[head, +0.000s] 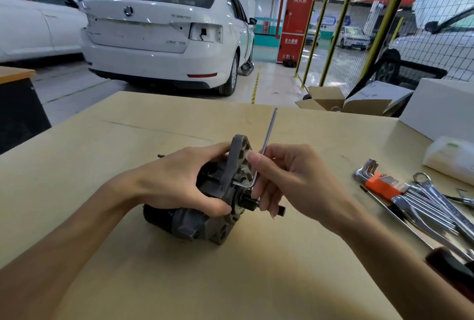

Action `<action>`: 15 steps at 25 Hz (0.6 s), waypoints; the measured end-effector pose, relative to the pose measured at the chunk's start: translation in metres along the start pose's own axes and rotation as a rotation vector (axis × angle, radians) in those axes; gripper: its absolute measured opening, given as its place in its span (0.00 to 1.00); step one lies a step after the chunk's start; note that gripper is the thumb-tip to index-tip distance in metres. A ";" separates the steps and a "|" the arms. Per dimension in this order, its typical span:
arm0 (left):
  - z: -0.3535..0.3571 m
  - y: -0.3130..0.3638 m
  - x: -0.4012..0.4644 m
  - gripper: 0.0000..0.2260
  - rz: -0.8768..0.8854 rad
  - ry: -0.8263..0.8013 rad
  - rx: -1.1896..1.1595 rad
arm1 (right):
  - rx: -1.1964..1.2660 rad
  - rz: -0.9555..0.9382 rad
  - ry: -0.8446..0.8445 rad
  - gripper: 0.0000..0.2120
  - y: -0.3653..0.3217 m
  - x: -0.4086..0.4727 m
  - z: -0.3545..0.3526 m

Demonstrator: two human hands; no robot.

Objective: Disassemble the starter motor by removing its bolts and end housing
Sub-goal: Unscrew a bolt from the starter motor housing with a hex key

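The starter motor [189,225] lies on its side on the tan table [230,281], its grey end housing [237,160] turned to the right. My left hand [177,181] grips the motor body from the left, thumb low against the housing flange. My right hand [289,181] pinches an L-shaped hex key [268,137]. The key's long arm points up and away; its short end is seated in the housing at a bolt that I cannot see.
On the table's right side lie a set of hex keys in an orange holder [382,186] and several wrenches [436,207]. White boxes [441,112] and an open carton [331,101] stand at the far right. A white bag [454,160] lies nearby.
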State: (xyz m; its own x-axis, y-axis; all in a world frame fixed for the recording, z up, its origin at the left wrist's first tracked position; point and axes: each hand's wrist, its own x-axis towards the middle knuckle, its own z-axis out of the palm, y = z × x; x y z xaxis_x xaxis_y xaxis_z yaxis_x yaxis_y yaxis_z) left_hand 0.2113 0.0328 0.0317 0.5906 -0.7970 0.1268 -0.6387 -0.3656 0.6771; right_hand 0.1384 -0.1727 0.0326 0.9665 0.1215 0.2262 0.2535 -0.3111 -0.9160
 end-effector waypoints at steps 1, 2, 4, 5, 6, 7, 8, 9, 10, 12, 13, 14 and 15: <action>-0.001 0.000 0.000 0.30 0.000 -0.018 -0.012 | 0.006 0.014 -0.008 0.17 0.000 0.000 0.000; -0.001 0.000 -0.001 0.30 0.001 -0.030 -0.023 | 0.011 0.024 -0.014 0.16 0.001 0.000 0.001; -0.001 0.000 0.000 0.29 0.001 -0.041 -0.037 | 0.026 0.039 -0.016 0.16 0.002 -0.001 0.003; -0.001 0.000 0.000 0.29 0.001 -0.041 -0.041 | 0.035 0.045 -0.010 0.16 0.003 -0.001 0.003; 0.000 0.000 0.000 0.29 0.000 -0.039 -0.043 | 0.045 0.048 0.000 0.16 0.004 -0.002 0.004; 0.000 0.000 0.000 0.29 -0.003 -0.037 -0.043 | 0.055 0.050 0.013 0.15 0.004 -0.002 0.005; 0.000 0.001 0.000 0.29 -0.006 -0.036 -0.044 | 0.064 0.054 0.025 0.15 0.005 -0.003 0.006; 0.000 0.001 0.000 0.30 -0.009 -0.035 -0.043 | 0.068 0.059 0.035 0.16 0.005 -0.003 0.007; 0.000 0.002 0.000 0.30 -0.012 -0.036 -0.041 | 0.068 0.068 0.043 0.16 0.004 -0.002 0.008; -0.001 0.003 0.000 0.29 -0.019 -0.039 -0.032 | 0.067 0.096 0.054 0.16 0.004 -0.002 0.009; -0.001 0.004 0.000 0.28 -0.024 -0.040 -0.024 | 0.068 0.110 0.058 0.16 0.003 -0.002 0.009; 0.000 0.005 0.000 0.26 -0.030 -0.038 -0.009 | 0.072 0.121 0.059 0.15 0.003 -0.002 0.009; 0.000 0.006 0.000 0.23 -0.038 -0.034 0.014 | 0.078 0.131 0.057 0.15 0.002 -0.002 0.009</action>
State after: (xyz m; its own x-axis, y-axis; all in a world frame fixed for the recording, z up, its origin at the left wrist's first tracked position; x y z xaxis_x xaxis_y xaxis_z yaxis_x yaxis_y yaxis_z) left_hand 0.2076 0.0309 0.0357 0.5975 -0.7982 0.0767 -0.6234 -0.4022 0.6705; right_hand 0.1370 -0.1650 0.0270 0.9924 0.0307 0.1192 0.1230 -0.2461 -0.9614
